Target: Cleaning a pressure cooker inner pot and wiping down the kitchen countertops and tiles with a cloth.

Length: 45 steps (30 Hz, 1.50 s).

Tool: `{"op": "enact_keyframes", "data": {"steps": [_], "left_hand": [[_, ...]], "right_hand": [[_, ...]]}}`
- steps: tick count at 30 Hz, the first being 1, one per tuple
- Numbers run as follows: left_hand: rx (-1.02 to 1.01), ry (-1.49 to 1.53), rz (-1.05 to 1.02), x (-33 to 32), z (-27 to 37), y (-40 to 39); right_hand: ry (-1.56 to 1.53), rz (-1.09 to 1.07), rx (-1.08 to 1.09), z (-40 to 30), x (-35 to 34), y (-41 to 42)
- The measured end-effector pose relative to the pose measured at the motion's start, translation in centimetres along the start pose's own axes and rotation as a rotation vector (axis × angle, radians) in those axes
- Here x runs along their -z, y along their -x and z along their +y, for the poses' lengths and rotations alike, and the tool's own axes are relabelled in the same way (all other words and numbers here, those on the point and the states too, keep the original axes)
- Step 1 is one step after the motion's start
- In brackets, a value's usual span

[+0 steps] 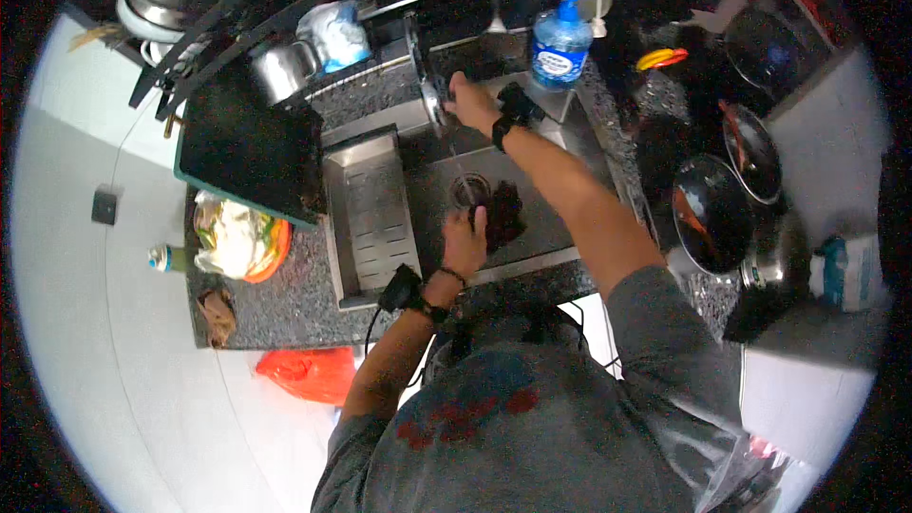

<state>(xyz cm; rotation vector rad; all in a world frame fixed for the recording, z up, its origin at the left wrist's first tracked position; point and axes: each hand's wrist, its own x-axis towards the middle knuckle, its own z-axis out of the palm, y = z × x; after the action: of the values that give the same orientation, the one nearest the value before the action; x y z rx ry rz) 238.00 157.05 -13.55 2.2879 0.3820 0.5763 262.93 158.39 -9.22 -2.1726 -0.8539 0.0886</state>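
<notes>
Over the steel sink point(563, 228), my left hand point(462, 246) grips a small clear cup point(469, 187), probably glass, with its mouth facing up. A thin stream of water runs from the faucet point(432, 100) down into the cup. Beside the faucet's spout is my right hand point(474, 103), fingers bent; whether it touches the metal is unclear. A dark shape point(506, 217), perhaps a cloth or a shadow, lies on the sink floor right of the cup. A slotted steel drain tray point(370, 214) sits across the sink's left side.
A blue pump bottle point(561, 46) stands behind the sink at the right. At the left are a dark cutting board point(246, 142), a steel mug point(281, 73) and a bagged orange bowl of food point(246, 239). Lidded pans point(712, 214) stand on the right.
</notes>
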Motion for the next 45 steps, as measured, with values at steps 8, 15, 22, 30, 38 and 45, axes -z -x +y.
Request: {"op": "enact_keyframes", "data": {"steps": [8,15,22,30,38,45], "left_hand": [[-0.227,0.043,0.156,4.0,-3.6,-3.9],[0.163,1.127,-0.413,5.0,11.5,-1.2],[0.650,1.693,-1.311,-1.9,21.6,9.6],[0.800,1.470,-1.613,-8.3,32.2,28.7],[0.773,1.258,-1.869,-11.8,41.9,47.0],[0.378,0.956,-2.005,-14.6,46.9,55.0]], "right_hand": [[-0.222,-0.224,-0.045,-0.2,2.8,10.7],[-1.371,-0.084,-0.416,-6.1,7.0,27.4],[-1.808,0.633,-0.207,-9.9,11.4,45.6],[-1.198,0.914,-0.688,-13.3,16.8,69.5],[-0.406,1.523,-1.053,-13.0,22.9,96.1],[-0.342,1.764,-0.995,-12.8,29.3,108.4]]}}
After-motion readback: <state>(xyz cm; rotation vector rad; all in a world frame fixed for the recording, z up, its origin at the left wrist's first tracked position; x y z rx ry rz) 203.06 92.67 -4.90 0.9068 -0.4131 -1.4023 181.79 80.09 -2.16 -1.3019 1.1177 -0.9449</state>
